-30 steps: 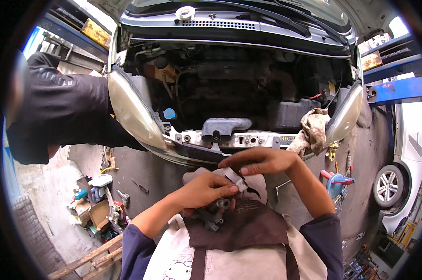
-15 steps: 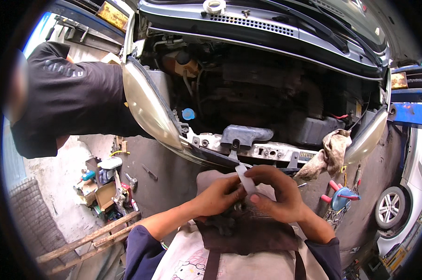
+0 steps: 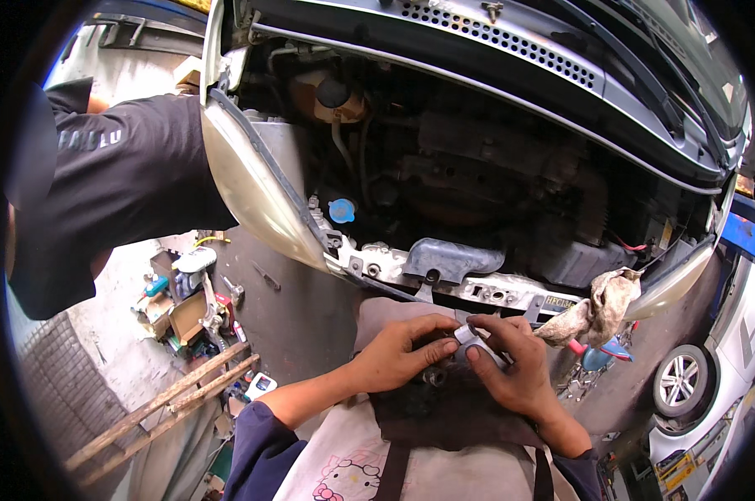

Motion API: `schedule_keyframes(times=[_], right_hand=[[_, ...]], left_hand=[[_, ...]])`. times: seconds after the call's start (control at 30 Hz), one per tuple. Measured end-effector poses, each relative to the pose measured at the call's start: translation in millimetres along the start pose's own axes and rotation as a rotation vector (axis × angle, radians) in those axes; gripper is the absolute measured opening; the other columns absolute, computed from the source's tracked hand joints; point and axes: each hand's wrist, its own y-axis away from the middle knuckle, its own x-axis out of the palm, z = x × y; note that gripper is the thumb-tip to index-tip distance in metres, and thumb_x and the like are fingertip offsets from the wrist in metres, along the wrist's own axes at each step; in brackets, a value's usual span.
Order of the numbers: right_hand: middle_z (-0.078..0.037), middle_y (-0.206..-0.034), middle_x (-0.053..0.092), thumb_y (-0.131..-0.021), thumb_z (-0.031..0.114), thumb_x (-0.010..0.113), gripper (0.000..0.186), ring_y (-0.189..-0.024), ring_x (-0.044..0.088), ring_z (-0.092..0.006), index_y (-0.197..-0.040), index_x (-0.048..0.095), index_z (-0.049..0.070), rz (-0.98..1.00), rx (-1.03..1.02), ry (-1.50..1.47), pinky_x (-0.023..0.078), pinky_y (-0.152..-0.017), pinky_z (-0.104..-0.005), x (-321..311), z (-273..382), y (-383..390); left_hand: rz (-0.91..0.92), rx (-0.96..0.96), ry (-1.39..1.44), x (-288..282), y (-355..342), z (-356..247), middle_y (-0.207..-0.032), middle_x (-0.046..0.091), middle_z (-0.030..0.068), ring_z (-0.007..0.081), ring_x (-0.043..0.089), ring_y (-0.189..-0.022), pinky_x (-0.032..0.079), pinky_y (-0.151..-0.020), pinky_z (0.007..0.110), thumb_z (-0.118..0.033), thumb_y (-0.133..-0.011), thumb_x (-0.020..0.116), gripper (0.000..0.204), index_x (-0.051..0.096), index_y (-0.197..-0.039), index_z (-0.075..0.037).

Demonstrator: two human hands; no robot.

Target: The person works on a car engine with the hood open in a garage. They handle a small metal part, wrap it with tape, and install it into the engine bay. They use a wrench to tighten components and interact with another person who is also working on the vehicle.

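Over my apron and just in front of the car's nose, I hold a small white rounded piece (image 3: 467, 335), perhaps a roll of tape; the fingers partly cover it. My left hand (image 3: 402, 351) is closed, thumb and fingertips pinching its near end. From the other side, my right hand (image 3: 512, 363) grips it between thumb and fingers. A small metal piece (image 3: 433, 378) with a round opening shows just below the left hand; whether it is held or rests there I cannot tell.
Ahead lies an open engine bay (image 3: 477, 184) with a blue cap (image 3: 341, 210). A dirty rag (image 3: 598, 309) drapes over the front panel. A co-worker's dark sleeve (image 3: 135, 167) is at the left. Tools and boxes (image 3: 189, 309) and a wooden ladder (image 3: 160, 405) stand lower left.
The white piece has turned from a long upright strip to a rounded end between both hands. My hands have shifted slightly right and down, and the view has tilted closer to the car.
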Motion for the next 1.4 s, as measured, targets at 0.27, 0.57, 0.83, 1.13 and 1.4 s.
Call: schedule_keyframes(times=[0.27,0.57,0.83,1.13,1.4], right_hand=[[-0.010,-0.086,0.071,-0.083,0.010,0.074,0.023,-0.071,0.063,-0.0236,-0.105,0.069,0.003,0.060,-0.106,-0.072,0.041,-0.083,-0.0369,-0.7,-15.1,-28.6],[-0.006,-0.074,0.066,-0.081,0.006,0.073,0.018,-0.064,0.060,-0.0206,-0.099,0.070,0.005,-0.028,-0.217,-0.073,0.040,-0.083,-0.0378,3.0,-17.1,-22.1],[-0.005,-0.074,0.067,-0.083,0.008,0.073,0.015,-0.066,0.062,-0.0188,-0.098,0.071,0.006,-0.126,-0.235,-0.022,0.039,-0.083,-0.0367,7.4,-12.2,-8.0],[-0.005,-0.082,0.071,-0.084,0.009,0.072,0.017,-0.072,0.065,-0.0184,-0.102,0.071,0.008,-0.164,-0.282,-0.063,0.038,-0.083,-0.0367,22.0,-7.9,36.1],[-0.005,-0.082,0.070,-0.083,0.014,0.076,0.021,-0.075,0.064,-0.0203,-0.103,0.072,0.010,-0.088,-0.478,-0.048,0.037,-0.085,-0.0387,28.9,-28.2,58.3]], left_hand=[[0.000,-0.080,0.161,-15.1,-16.7,-4.8,-0.102,0.063,-0.0016,0.0061,0.057,-0.094,0.047,-0.083,0.023,-0.022,-0.096,0.068,0.029,0.062,-0.117,-0.002],[0.132,-0.118,0.231,-25.2,-17.1,-8.2,-0.100,0.061,-0.0008,0.0058,0.054,-0.091,0.046,-0.082,0.024,-0.024,-0.097,0.066,0.029,0.062,-0.116,-0.002],[0.210,-0.101,0.208,-16.5,-12.4,-8.9,-0.110,0.059,-0.0007,0.0064,0.053,-0.100,0.045,-0.087,0.024,-0.020,-0.099,0.063,0.032,0.057,-0.126,-0.003],[0.195,0.010,0.327,2.5,18.6,9.2,-0.096,0.060,-0.0002,0.0080,0.055,-0.086,0.046,-0.078,0.024,-0.020,-0.098,0.064,0.038,0.056,-0.128,0.001],[0.307,0.134,0.114,22.3,53.5,14.5,-0.090,0.060,0.0012,0.0088,0.055,-0.081,0.045,-0.074,0.024,-0.025,-0.100,0.061,0.036,0.058,-0.124,0.002]])
